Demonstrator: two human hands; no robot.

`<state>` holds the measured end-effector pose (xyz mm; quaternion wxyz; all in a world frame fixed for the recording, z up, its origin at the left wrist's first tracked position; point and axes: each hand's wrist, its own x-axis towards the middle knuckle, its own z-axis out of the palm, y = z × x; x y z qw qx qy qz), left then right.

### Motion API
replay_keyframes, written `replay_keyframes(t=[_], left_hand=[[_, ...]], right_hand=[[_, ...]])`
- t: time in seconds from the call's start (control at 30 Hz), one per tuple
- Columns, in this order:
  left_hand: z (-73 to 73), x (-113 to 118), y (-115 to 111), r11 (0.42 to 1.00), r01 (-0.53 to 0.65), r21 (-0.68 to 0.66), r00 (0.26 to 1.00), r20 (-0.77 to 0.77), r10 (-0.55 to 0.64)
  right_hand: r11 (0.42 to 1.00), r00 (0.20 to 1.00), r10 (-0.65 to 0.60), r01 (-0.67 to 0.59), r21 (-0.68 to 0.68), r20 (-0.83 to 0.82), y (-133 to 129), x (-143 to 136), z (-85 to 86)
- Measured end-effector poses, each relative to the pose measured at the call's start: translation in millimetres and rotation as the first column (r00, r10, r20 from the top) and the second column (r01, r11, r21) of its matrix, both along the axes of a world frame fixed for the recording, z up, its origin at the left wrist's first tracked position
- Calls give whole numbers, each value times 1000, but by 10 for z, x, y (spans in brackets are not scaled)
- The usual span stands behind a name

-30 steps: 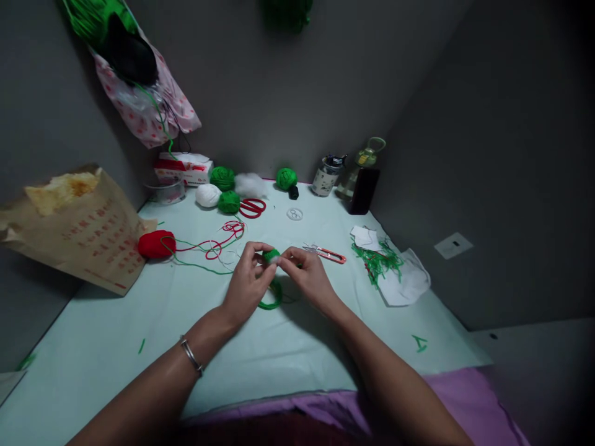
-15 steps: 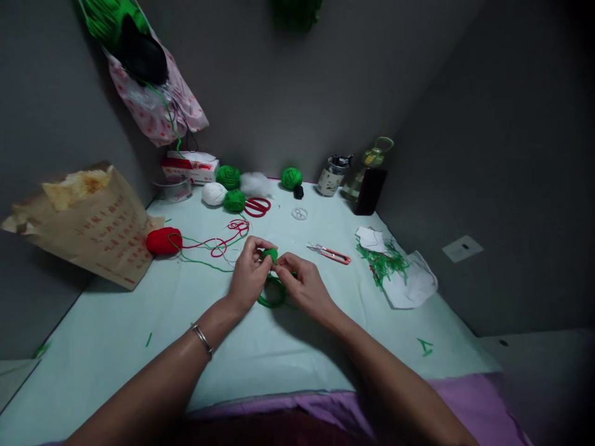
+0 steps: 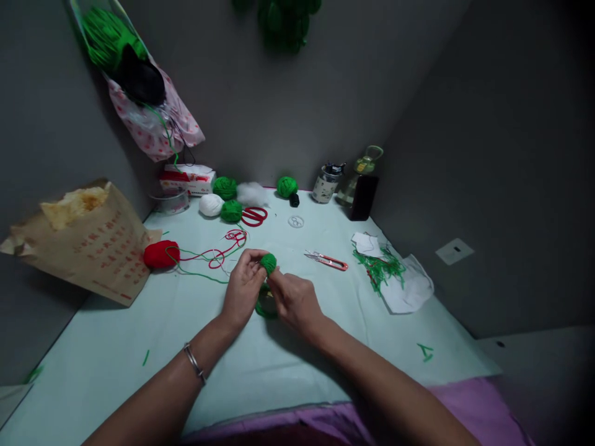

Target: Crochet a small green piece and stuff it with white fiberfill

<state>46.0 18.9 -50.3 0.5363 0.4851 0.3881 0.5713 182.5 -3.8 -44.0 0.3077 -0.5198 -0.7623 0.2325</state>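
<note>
Between the fingers of my left hand (image 3: 242, 288) is a small rounded piece of green yarn work (image 3: 268, 263), held up above the table. My right hand (image 3: 297, 303) is closed with its fingertips pinched at the lower right side of that piece; whatever is in the pinch is hidden. Below both hands a green ring (image 3: 266, 310), partly covered by my fingers, shows near the tabletop. Red and green strands run left from near my left hand to a red yarn ball (image 3: 161, 254).
Thread snips (image 3: 328, 260) lie right of my hands, with green yarn scraps (image 3: 379, 266) farther right. Red-handled scissors (image 3: 255, 216), green yarn balls (image 3: 287, 186) and a white ball (image 3: 211, 205) sit behind. A paper bag (image 3: 93, 241) stands left; a bottle (image 3: 367, 164) and phone (image 3: 364, 198) back right.
The green piece has turned and shows more of its rounded side. My right hand has curled and rolled over, its pinch now below the piece. The camera view has tilted slightly upward.
</note>
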Motion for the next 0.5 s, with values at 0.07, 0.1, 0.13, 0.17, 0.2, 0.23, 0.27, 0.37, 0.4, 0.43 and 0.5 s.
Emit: replay_keyframes(t=[0.07,0.1,0.13,0.17,0.2,0.23,0.27,0.37,0.4,0.43,0.5], left_hand=[[22,-14,5,1000,7,-20,999,-36,-7],[41,-29,12,1000,11,-27,998,-58,-12],[64,-49,24,999,14,-30,996,-83,-17],[89,-72,39,999,17,-30,994,-112,-21],[114,-97,56,999,20,-26,989,-145,-24],[137,-120,77,1000,23,-17,983,-182,-26],[156,-141,98,1000,26,-4,974,-224,-26],[173,-166,157,998,48,47,935,-354,-28],[164,-161,171,996,63,60,920,-391,-35],[148,-151,182,994,83,65,904,-426,-48],[108,-125,191,990,134,54,870,-484,-91]], right_hand=[[1000,1000,25,-25,-14,-1,-4,5,9],[998,999,46,-47,-29,-12,1,26,33],[996,997,72,-74,-52,-32,13,60,70],[992,994,97,-102,-79,-56,33,106,120],[982,987,130,-141,-126,-96,62,164,181],[976,984,132,-151,-158,-123,105,230,248],[973,985,119,-141,-181,-126,163,302,315],[985,997,72,-73,-159,-14,450,512,465],[986,998,52,-46,-163,34,582,567,482],[985,997,46,-35,-171,57,726,608,481],[985,996,25,-10,-172,84,1036,640,430]])
